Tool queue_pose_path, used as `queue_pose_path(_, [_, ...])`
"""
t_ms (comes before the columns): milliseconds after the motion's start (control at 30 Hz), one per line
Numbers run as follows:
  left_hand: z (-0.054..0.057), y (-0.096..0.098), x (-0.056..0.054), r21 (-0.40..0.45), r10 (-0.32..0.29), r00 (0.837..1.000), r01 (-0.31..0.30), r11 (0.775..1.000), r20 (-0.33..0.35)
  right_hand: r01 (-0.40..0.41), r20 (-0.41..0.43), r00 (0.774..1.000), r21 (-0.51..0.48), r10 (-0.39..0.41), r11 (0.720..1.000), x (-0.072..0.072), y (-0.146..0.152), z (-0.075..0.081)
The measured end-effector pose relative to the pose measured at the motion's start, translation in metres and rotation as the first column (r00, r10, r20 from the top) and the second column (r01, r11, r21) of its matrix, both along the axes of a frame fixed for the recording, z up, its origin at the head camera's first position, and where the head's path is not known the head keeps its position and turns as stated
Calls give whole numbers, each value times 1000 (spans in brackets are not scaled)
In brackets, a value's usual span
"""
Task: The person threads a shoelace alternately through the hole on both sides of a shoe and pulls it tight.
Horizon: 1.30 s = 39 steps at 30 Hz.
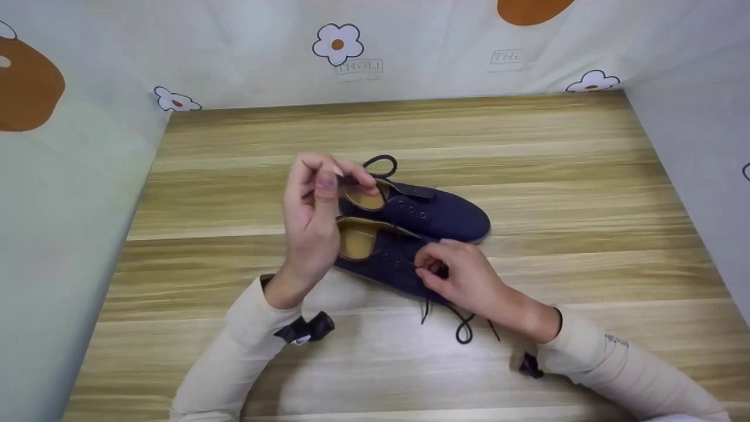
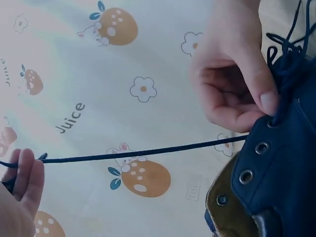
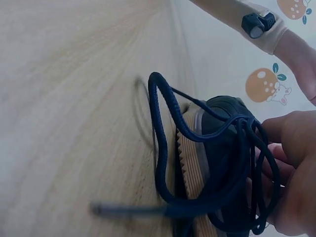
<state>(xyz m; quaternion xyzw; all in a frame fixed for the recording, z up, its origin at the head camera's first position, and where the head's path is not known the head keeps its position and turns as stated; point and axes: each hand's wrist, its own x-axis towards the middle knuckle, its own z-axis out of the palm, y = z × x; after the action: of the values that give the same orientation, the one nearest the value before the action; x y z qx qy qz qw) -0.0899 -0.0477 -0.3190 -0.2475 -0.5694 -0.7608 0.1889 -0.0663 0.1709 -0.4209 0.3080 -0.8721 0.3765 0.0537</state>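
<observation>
Two navy lace-up shoes lie side by side, toes to the right in the head view: the near shoe [image 1: 375, 265] and the far shoe [image 1: 457, 214]. My left hand [image 1: 310, 220], raised over their heel ends, holds a dark shoelace [image 2: 123, 154] between its fingers. That lace runs straight across the left wrist view to the near shoe's eyelet flap [image 2: 254, 165]. At the flap's front corner, beside the top eyelet, my right hand [image 1: 466, 275] pinches the edge between thumb and forefinger. Loose lace loops [image 3: 157, 123] hang over the shoe's side next to that hand.
The shoes rest on a wood-grain tabletop [image 1: 222, 193]. A pale curtain [image 1: 422, 53] printed with flowers and oranges stands behind and along both sides. Another lace loop [image 1: 381, 157] sticks out beyond the far shoe. Each sleeve carries a small black camera [image 1: 319, 326].
</observation>
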Motion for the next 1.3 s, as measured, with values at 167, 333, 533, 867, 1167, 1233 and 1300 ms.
queue_pose_path(167, [-16,-1,1,-475,-34,999,27,880,-6,0,4,1000,11,0,1000,0,0,0])
queue_pose_path(333, [-39,2,1,-944,-110,990,-49,326,-89,1,3,1000,23,-1,1000,1,0,0])
queue_pose_path(533, [-55,11,4,-994,-143,984,-106,-6,-105,-1,2,1000,5,1,1000,2,1,-4])
queue_pose_path(867, [-53,17,9,-993,-42,994,-100,-69,-97,-73,21,997,162,70,984,2,6,1])
queue_pose_path(1167, [-54,22,11,-996,34,996,-84,-9,-84,-250,40,968,226,247,941,-7,19,10])
queue_pose_path(1233, [-54,22,11,-998,22,998,-66,0,-66,-292,55,956,240,287,926,-10,23,15])
queue_pose_path(1300, [-53,21,11,-998,11,998,-60,2,-60,-323,58,946,257,319,911,-12,27,18])
